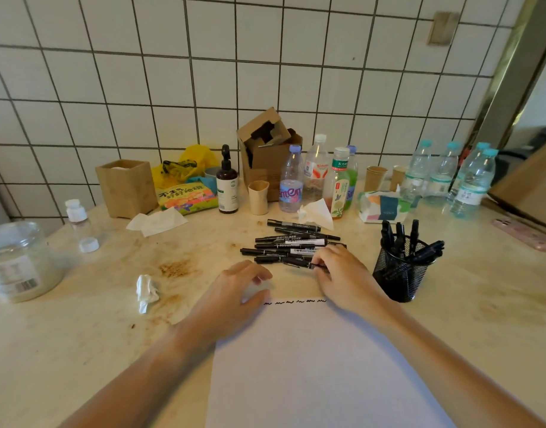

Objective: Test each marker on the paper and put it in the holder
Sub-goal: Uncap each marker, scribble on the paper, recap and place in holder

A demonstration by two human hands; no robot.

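Soft even indoor light, faint shadows, wide-angle bending at edges, left fingers perhaps motion-blurred

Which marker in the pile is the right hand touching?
The nearest marker, at the pile's front edge; the right hand pinches its end. The others lie untouched behind it.

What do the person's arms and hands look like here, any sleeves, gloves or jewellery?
Both forearms are bare up to the frame's lower edge: no sleeves in view. The left hand and right hand wear no gloves. No watch, bracelet or ring shows on the wrists or visible fingers. Nails look short and unpainted.
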